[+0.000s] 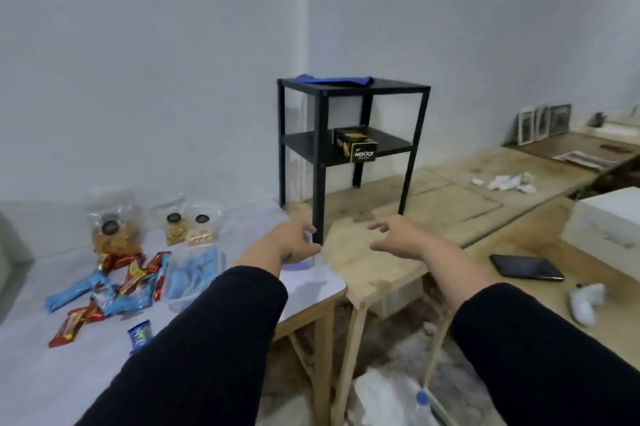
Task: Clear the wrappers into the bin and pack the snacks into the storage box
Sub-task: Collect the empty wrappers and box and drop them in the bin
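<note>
We see both hands stretched out mid-frame, apart from each other. The left hand (292, 242) is curled round a clear container (304, 261) at the white table's (41, 377) right edge; the right hand (398, 238) hovers with loose fingers, holding nothing. Snack packets (133, 275) lie lower left beside a clear box (192, 275). A black shelf (349, 135) stands at centre.

person is wearing long black sleeves, plain fabric, on both arms; cuffs are ending partway up the forearms, leaving wrists bare. left hand (291, 242) is showing a small dark mark near the wrist, detail blurred. right hand (394, 238) is wearing nothing visible.
</note>
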